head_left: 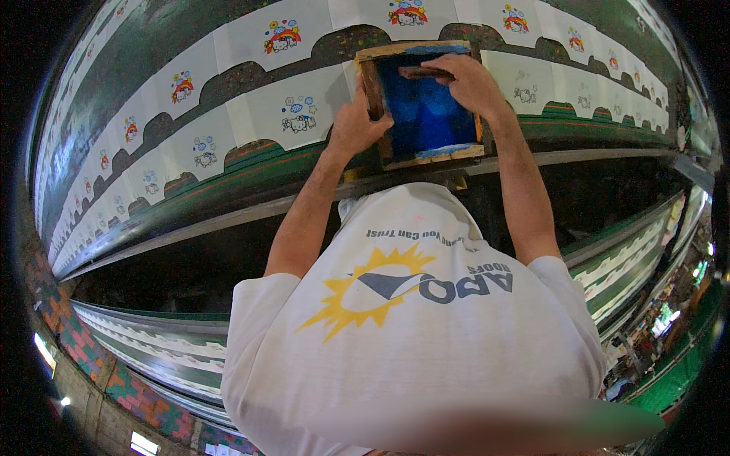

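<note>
A wooden-framed printing screen (385, 144) with blue mesh lies flat over the row of white cut pieces on the long table. My left hand (360, 121) is closed around the frame's left side, thumb over the wood near the mesh. My right hand (473, 85) grips a brown squeegee (423, 73) at the far end of the blue mesh. The piece under the screen is hidden. Left of the frame, a white piece (298, 121) carries a cartoon cat outline with blue clouds; on the right, another piece (525, 93) shows only a faint outline.
Beyond the screen runs a row of white pieces (283, 34) with rainbow-coloured cartoon prints. The table's near rail (251, 216) curves across in front of me. Behind me stand more long tables with white pieces (167, 346). A cluttered area (646, 334) lies at the right.
</note>
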The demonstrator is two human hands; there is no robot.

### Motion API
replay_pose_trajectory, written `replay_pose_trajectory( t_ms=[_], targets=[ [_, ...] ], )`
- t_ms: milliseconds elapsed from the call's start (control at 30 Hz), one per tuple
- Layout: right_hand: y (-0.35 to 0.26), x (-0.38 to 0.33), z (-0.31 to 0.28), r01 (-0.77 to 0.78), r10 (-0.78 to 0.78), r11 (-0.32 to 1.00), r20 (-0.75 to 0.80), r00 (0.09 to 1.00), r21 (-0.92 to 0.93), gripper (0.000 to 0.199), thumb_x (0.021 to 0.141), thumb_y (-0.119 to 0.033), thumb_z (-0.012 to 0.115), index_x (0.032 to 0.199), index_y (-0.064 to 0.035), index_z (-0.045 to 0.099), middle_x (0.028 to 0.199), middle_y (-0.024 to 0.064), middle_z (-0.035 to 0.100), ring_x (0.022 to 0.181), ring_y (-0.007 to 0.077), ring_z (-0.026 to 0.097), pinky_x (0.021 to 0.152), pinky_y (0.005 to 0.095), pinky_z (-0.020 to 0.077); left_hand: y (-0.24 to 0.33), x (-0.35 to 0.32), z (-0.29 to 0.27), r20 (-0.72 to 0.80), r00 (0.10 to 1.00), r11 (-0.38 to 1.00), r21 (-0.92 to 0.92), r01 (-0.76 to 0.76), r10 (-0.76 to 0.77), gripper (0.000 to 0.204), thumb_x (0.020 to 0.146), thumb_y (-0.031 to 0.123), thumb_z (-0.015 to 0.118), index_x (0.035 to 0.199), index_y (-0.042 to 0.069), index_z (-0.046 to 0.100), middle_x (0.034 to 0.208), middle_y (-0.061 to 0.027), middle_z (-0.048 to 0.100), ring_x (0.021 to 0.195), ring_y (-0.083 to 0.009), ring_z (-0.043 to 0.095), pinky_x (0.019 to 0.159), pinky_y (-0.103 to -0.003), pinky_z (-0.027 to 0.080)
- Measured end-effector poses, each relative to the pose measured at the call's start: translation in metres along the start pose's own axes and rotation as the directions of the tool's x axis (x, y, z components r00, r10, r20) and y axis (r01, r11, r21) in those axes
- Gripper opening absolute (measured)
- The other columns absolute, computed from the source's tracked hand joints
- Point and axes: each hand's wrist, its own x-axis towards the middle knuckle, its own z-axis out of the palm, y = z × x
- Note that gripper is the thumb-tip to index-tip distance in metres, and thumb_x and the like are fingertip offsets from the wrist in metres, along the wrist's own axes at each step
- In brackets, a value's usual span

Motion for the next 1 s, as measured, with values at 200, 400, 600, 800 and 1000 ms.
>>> replay_pose_trajectory(
  t_ms=[200,400,600,800,1000],
  targets=[
    [-0.019,-0.074,0.024,0.005,-0.005,1.000,-0.025,1.000,-0.001,0.053,0.089,0.006,0.064,0.137,-0.0154,0.076,0.135,0.0109,0.074,0.130,0.0333,0.066,0.112,0.0464,0.0540,0.005,-0.002,-0.001,0.003,0.998,0.998,-0.005,0.060,-0.060,0.118,0.088,0.038,0.078,0.169,-0.011,0.007,0.102,-0.0337,0.077,0.092,-0.0493,0.078,0.086,-0.052,0.064],
    [-0.032,-0.114,0.035,-0.006,0.008,0.999,-0.058,0.998,0.039,0.060,0.080,0.009,0.063,0.135,-0.0127,0.075,0.135,0.0094,0.073,0.127,0.0321,0.066,0.112,0.0453,0.0544,0.015,-0.002,-0.003,0.005,0.997,0.996,0.061,0.072,-0.073,0.116,0.088,0.032,0.077,0.170,-0.011,0.008,0.102,-0.0286,0.079,0.091,-0.0453,0.079,0.082,-0.049,0.065],
    [0.023,-0.150,0.007,0.033,-0.030,0.999,-0.138,0.990,0.024,0.057,0.080,0.004,0.066,0.133,-0.0144,0.076,0.133,0.0083,0.074,0.125,0.0322,0.067,0.111,0.0447,0.0551,0.071,0.007,0.038,-0.115,0.988,0.995,0.031,-0.100,0.103,0.117,0.087,0.029,0.079,0.170,-0.009,0.006,0.097,-0.0253,0.079,0.080,-0.0413,0.079,0.072,-0.049,0.064],
    [0.121,-0.194,-0.033,-0.007,0.005,1.000,-0.161,0.987,-0.010,0.061,0.080,0.011,0.069,0.137,-0.0133,0.074,0.138,0.0063,0.072,0.130,0.0315,0.065,0.113,0.0446,0.0539,0.153,0.052,0.116,-0.031,0.999,0.996,0.080,0.029,-0.027,0.123,0.086,0.030,0.080,0.170,-0.008,-0.001,0.096,-0.0256,0.080,0.080,-0.0441,0.078,0.074,-0.050,0.065],
    [0.175,-0.210,-0.051,-0.020,0.025,0.999,-0.148,0.989,0.039,0.057,0.084,0.008,0.068,0.136,-0.0133,0.074,0.138,0.0066,0.071,0.130,0.0308,0.065,0.113,0.0440,0.0538,0.181,0.085,0.161,-0.030,0.996,0.992,-0.097,0.077,-0.081,0.110,0.086,0.026,0.084,0.171,0.001,0.020,0.128,-0.0302,0.073,0.112,-0.0459,0.075,0.098,-0.050,0.060]
  ],
)
